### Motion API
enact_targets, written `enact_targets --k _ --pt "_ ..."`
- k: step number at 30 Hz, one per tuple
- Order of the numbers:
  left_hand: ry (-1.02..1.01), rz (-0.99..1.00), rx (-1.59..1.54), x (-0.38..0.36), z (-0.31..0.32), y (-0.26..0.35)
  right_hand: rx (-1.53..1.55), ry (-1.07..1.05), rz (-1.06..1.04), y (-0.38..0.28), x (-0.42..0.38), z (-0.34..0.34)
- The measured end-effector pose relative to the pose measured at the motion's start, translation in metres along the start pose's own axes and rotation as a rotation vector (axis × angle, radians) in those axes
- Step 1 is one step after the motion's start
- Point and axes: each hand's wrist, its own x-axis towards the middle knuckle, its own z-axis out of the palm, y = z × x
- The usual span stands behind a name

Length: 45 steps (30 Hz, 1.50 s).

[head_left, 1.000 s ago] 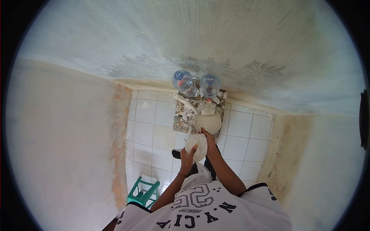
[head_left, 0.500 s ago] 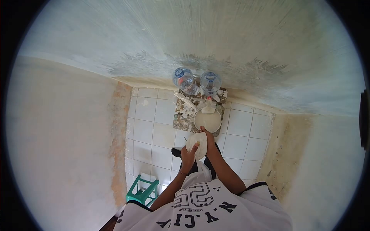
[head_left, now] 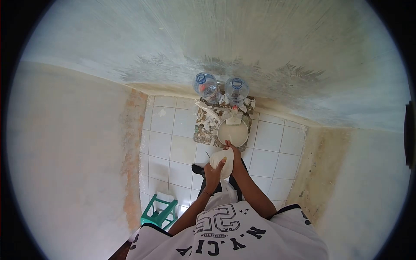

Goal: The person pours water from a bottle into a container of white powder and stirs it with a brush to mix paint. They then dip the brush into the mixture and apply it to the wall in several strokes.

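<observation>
Both of my hands hold a soft cream-white plastic bag (head_left: 219, 159), plump with its contents, in front of my body. My left hand (head_left: 212, 171) wraps its near left side, thumb pressed on top. At the far right end, my right hand (head_left: 232, 150) pinches the bag close by the bucket's near rim. The round bucket (head_left: 248, 131) contains pale, smooth paste. Across its far rim rests a wide scraper (head_left: 234, 120) with a reddish handle end, its blade smeared with paste.
The bucket stands on a paste-spattered low platform (head_left: 202, 138). Two large clear bottles (head_left: 237, 90) with blue caps stand behind it against the wall. White floor tiles (head_left: 161, 143) surround the platform. A green plastic stool (head_left: 161, 212) is at lower left. Walls close in on both sides.
The view has shifted slightly, so the platform and bottles sit a little higher. Both hands keep hold of the bag, nearly in the same place.
</observation>
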Motion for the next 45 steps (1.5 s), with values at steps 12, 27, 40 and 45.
enact_targets --k 12,27,40,45 --pt "-0.086 0.041 0.126 0.005 0.029 0.012 0.099 -0.064 -0.018 -0.023 0.002 -0.025" --pt "0.06 0.07 0.056 0.014 0.023 0.01 0.121 -0.048 0.024 0.0 0.028 -0.023" --pt "-0.071 0.114 0.146 0.014 0.044 0.003 0.138 -0.053 -0.006 -0.027 0.007 -0.033" --pt "-0.007 0.095 0.148 0.013 0.031 0.01 0.126 -0.098 0.043 -0.012 0.022 -0.038"
